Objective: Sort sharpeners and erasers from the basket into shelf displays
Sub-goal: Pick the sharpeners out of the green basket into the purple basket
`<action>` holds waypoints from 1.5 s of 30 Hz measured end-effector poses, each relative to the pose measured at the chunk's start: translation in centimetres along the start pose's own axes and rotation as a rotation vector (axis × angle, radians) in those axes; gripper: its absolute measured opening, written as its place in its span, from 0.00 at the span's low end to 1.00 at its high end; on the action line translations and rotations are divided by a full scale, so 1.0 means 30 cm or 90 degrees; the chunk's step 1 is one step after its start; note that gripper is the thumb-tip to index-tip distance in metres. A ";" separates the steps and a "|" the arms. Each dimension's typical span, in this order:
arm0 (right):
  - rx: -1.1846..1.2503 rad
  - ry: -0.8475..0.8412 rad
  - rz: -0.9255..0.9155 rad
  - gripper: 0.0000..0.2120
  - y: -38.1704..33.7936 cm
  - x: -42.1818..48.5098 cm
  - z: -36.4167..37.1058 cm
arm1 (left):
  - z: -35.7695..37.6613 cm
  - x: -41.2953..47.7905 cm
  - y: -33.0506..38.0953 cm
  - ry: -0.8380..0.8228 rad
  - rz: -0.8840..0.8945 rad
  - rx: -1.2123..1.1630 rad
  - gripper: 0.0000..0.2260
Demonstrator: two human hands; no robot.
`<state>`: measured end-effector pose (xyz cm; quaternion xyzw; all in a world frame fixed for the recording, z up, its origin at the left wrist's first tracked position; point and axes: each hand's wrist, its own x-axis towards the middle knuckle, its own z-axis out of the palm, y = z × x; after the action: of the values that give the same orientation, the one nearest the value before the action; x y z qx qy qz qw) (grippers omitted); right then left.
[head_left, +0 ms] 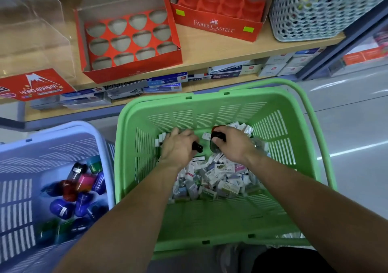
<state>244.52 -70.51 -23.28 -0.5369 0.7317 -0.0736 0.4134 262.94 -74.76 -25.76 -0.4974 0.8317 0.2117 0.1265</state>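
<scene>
Both my hands are down inside the green basket (210,104), over a heap of small boxed erasers (218,180). My left hand (178,146) grips a dark sharpener (198,146) that sticks out past the thumb. My right hand (233,144) holds another dark sharpener (218,136) with a red tip, fingers curled round it. On the shelf above stand a red display box with round cut-out holes (130,37) and a red Faber-Castell tray box (218,12), both with empty slots.
A blue basket (63,134) at the left holds several coloured sharpeners (73,195). A clear Hard Eraser display case (35,41) stands at the shelf's left, a grey mesh bin (310,10) at its right. Boxed stationery (163,81) fills the lower shelf.
</scene>
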 end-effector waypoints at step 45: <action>-0.176 0.047 0.118 0.27 0.054 -0.004 0.035 | 0.010 0.044 0.106 -0.032 -0.219 -0.609 0.20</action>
<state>244.07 -69.37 -24.80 -0.5155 0.7961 0.0463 0.3135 259.50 -74.32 -25.86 -0.6240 0.5447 0.5568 -0.0622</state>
